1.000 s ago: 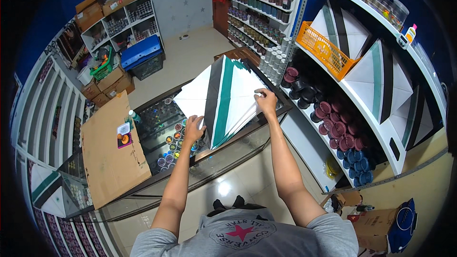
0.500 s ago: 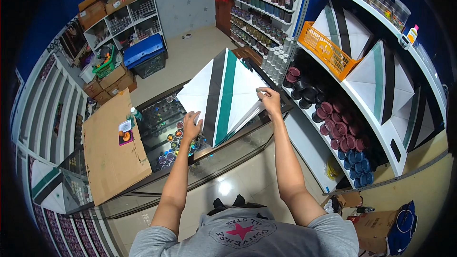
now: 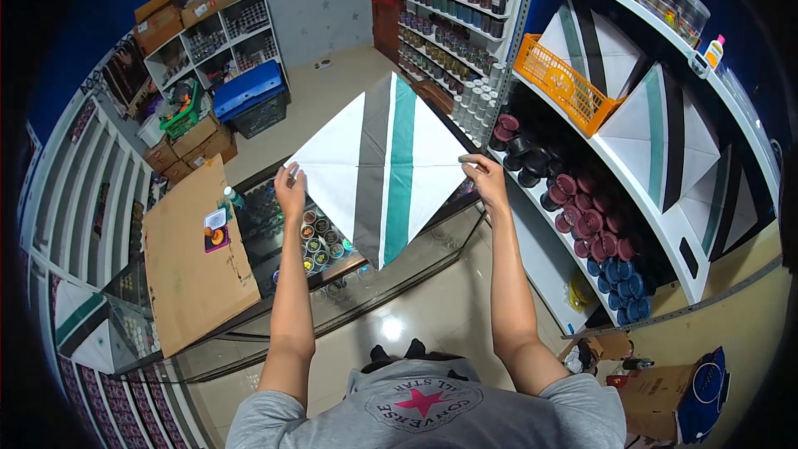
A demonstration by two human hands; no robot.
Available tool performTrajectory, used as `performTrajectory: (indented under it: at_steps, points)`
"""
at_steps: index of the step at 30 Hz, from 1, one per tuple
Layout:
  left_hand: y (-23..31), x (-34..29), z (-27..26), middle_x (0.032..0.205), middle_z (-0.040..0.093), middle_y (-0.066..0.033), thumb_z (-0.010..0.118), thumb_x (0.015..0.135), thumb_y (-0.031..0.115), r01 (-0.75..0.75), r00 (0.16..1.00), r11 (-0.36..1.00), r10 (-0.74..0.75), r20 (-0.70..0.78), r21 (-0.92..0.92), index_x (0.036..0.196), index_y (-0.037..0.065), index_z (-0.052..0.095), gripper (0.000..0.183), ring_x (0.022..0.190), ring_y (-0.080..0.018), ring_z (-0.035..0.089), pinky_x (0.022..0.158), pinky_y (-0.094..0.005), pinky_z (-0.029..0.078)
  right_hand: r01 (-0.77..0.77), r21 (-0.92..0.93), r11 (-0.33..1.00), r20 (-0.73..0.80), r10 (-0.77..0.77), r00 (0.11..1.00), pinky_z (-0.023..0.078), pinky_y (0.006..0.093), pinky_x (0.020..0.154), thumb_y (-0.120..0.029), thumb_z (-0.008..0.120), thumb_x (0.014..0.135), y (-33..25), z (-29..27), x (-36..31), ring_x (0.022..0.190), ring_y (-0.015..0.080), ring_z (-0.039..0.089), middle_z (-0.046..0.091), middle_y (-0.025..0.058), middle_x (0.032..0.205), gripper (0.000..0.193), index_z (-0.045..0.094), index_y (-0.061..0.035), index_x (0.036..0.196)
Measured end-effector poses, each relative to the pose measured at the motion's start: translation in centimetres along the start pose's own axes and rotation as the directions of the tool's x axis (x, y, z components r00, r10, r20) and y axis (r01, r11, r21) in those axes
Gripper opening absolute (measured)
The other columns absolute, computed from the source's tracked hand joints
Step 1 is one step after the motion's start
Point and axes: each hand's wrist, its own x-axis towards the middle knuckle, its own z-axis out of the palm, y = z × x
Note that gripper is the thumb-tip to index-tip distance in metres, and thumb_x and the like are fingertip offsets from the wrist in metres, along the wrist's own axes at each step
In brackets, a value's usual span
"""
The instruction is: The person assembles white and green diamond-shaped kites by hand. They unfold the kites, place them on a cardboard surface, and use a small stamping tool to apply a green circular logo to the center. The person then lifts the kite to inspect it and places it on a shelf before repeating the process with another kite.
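A diamond-shaped white kite [image 3: 332,158] with one dark grey stripe and one green stripe spans the space between my hands. At its left corner, my left hand [image 3: 290,191] pinches the edge between thumb and fingers. My right hand [image 3: 485,180] grips the opposite corner the same way. The kite is spread flat over a glass display counter [image 3: 349,287]. Whether more sheets lie beneath it is hidden.
Cardboard [image 3: 187,258] covers the counter's left part, with a stamp and ink pad [image 3: 216,234] and a small bottle [image 3: 233,196] on it. Round containers show through the glass. At right, shelving holds an orange basket [image 3: 565,86], similar kites [image 3: 619,137] and stacked cups [image 3: 590,220].
My left hand has moved left and up to the kite's left corner. The kite is now pulled flat, and the layered edges seen earlier at its lower right no longer show.
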Motion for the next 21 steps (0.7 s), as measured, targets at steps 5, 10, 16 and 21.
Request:
performTrajectory:
  at_steps: [5,10,16,21]
  points:
    - [3.4,-0.3,-1.8,0.116,0.062,-0.0133,0.065,0.086,0.01,0.151,0.988,0.948,-0.142,0.055,-0.278,0.113,0.004,0.065,0.028,0.105,-0.0182,0.057,0.09,-0.0301,0.044,-0.002,-0.048,0.999,0.015,0.002,1.0,0.034,0.0202,0.056,0.0,0.063,0.081,0.2,-1.6,-0.5,0.061,0.0041,0.045,0.056,-0.0037,0.069,0.019,0.07,-0.0019,0.098]
    - [3.7,-1.4,-4.4,0.105,0.064,-0.0073,0.065,0.087,0.009,0.163,0.987,0.926,-0.154,0.054,-0.339,0.111,0.002,0.064,0.025,0.097,-0.0154,0.058,0.088,-0.027,0.044,0.024,-0.043,0.999,0.025,-0.023,0.999,0.034,0.02,0.057,0.0,0.062,0.081,0.4,-1.6,-0.5,0.063,0.0043,0.046,0.057,-0.0029,0.072,0.02,0.07,-0.0022,0.099]
    - [3.8,-3.6,-6.6,0.099,0.065,-0.0045,0.066,0.085,0.007,0.255,0.966,0.871,-0.208,0.155,-0.419,0.102,0.001,0.067,0.018,0.093,-0.0133,0.059,0.085,-0.0258,0.045,-0.02,0.049,0.999,0.005,0.02,1.0,0.031,0.0197,0.055,0.0,0.063,0.081,1.3,-1.1,-0.4,0.06,0.0034,0.042,0.053,-0.0058,0.069,0.02,0.07,-0.0024,0.099]
    - [4.2,-4.9,-8.8,0.099,0.064,-0.0031,0.066,0.087,0.012,0.232,0.969,0.891,-0.179,0.167,-0.389,0.105,0.002,0.065,0.02,0.092,-0.0109,0.057,0.082,-0.0244,0.046,-0.019,-0.007,1.0,0.041,0.019,0.999,0.029,0.0198,0.054,0.0,0.063,0.081,1.3,0.3,-1.0,0.059,0.003,0.038,0.048,-0.0074,0.067,0.02,0.071,-0.0028,0.099]
